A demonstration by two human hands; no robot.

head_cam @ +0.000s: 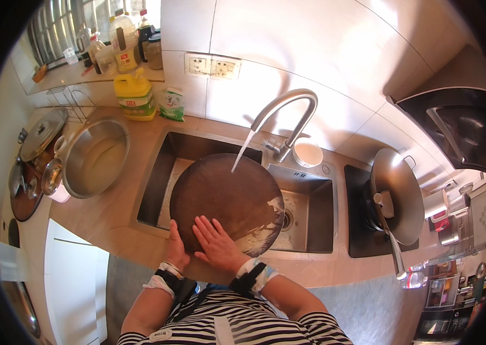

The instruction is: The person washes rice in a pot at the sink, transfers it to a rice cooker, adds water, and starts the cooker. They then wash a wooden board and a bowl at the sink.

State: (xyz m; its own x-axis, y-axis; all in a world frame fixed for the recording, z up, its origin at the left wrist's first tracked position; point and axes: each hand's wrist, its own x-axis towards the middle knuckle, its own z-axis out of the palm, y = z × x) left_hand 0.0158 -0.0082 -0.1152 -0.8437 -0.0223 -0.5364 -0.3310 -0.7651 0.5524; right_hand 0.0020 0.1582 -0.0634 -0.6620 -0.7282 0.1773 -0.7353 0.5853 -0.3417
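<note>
A large round dark-brown board (230, 194), probably a wooden chopping board, lies over the double-bowl steel sink (312, 215), its surface pale and worn at the lower right. Water runs onto its upper part from a curved steel faucet (288, 101). At the board's lower left edge, my left hand (177, 246) grips the rim, the thumb side upward. My right hand (216, 245) rests flat on the lower part of the board with its fingers stretched out. Both wrists wear black straps over pale wraps.
Left of the sink stands a large metal basin (96, 159), with pot lids (45, 133) beyond it. A yellow detergent jug (134, 95) and a green-white packet (172, 104) stand behind. A white bowl (307, 152) sits by the faucet. On the right, a wok (402, 198) rests on the stove.
</note>
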